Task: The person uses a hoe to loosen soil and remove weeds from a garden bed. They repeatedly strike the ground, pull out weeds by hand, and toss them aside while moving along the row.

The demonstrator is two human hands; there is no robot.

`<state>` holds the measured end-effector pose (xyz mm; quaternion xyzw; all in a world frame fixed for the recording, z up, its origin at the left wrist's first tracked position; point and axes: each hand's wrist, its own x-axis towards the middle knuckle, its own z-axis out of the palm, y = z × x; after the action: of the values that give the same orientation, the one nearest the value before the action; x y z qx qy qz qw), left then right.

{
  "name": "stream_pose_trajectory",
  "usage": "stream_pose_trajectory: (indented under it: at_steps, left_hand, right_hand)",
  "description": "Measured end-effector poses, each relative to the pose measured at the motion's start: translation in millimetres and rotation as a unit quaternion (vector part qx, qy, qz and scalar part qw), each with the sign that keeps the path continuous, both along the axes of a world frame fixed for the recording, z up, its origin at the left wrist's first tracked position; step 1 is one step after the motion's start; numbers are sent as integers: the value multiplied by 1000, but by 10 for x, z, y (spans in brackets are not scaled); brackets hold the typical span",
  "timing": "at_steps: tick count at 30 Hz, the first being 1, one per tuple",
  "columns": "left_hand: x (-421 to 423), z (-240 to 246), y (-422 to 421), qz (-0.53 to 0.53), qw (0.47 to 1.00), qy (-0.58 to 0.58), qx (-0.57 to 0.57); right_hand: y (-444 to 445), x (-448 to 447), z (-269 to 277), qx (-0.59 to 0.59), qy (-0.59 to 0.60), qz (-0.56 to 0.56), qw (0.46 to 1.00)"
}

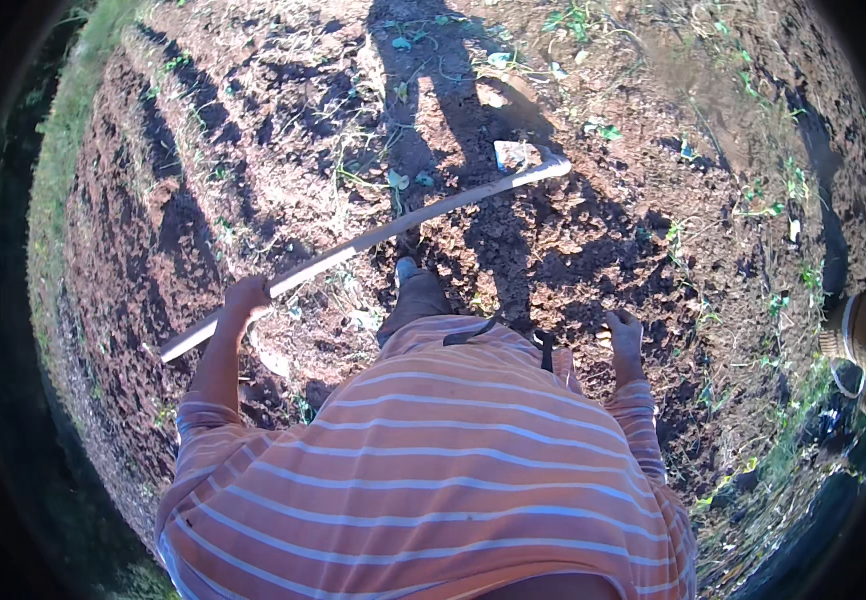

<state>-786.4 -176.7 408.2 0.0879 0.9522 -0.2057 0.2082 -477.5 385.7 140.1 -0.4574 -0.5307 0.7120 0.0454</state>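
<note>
My left hand is wrapped around the wooden handle of a hoe. The handle slants across in front of me, its butt end low on the left and its head up on the right. A pale metal hoe blade shows beside the handle's far end, over the soil. My right hand hangs at my right side, away from the hoe, with its fingers curled. Whether something small is inside it is unclear. One shoe shows on the loose soil below the handle.
Leafy vines trail over the clods around the hoe. On the left, soil ridges run towards a grassy edge. A brown object with white bands, too distorted to name, stands at the right rim. My shadow stretches ahead.
</note>
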Motion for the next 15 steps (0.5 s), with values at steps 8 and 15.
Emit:
stream_pose_trajectory:
  at_steps: [8, 15]
  left_hand:
    - [409, 508, -104, -12, 987, 160, -31]
    - [649, 872, 629, -60, 976, 197, -69]
  right_hand:
    - [233, -209, -308, -69, -5, 54, 996]
    - [188, -766, -429, -29, -7, 136, 990]
